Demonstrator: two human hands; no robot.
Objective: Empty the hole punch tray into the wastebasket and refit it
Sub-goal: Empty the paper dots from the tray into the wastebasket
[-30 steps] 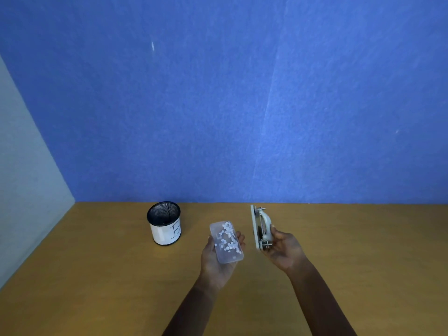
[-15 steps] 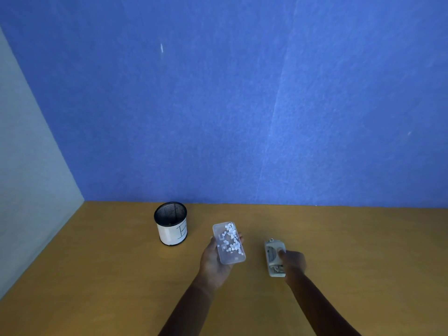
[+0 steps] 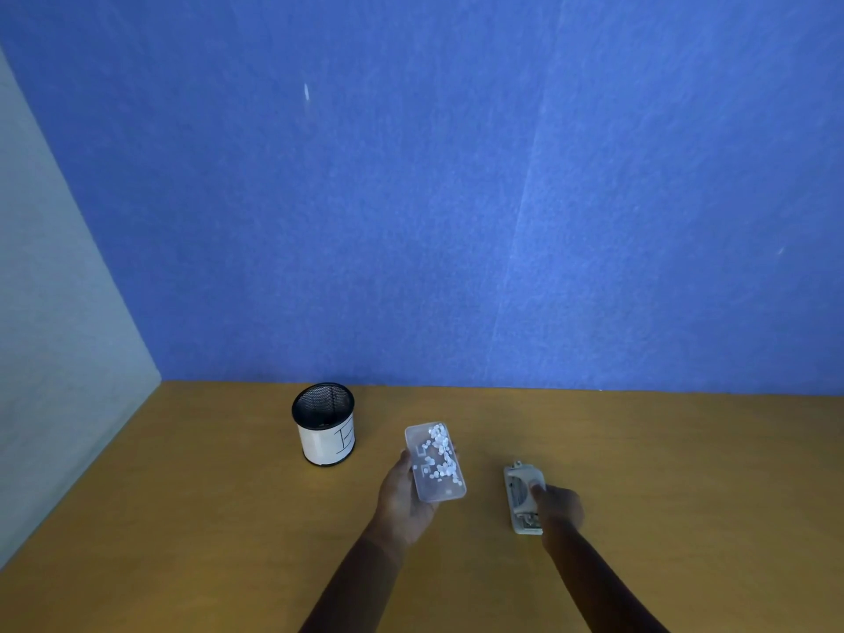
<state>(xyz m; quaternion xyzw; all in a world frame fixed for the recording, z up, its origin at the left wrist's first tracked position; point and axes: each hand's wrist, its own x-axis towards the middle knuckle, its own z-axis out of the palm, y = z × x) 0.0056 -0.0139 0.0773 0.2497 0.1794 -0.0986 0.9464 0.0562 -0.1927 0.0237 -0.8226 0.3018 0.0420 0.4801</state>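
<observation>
From the head camera, the left hand (image 3: 404, 493) cradles the clear tray (image 3: 435, 462) from beneath, fingers curled round its edges, open side up and holding a scatter of white paper dots (image 3: 439, 452). A second ago the right hand (image 3: 558, 503) held the hole punch (image 3: 523, 499) up on edge beside the tray; now the punch lies flat on the table (image 3: 662, 472), right of the tray, with that hand resting on top, fingers closed over its near end. The mesh wastebasket (image 3: 324, 424) stands farther left, apart from the tray. With the punch parked, the tray looks free to travel left for tipping; nothing is emptied yet.
</observation>
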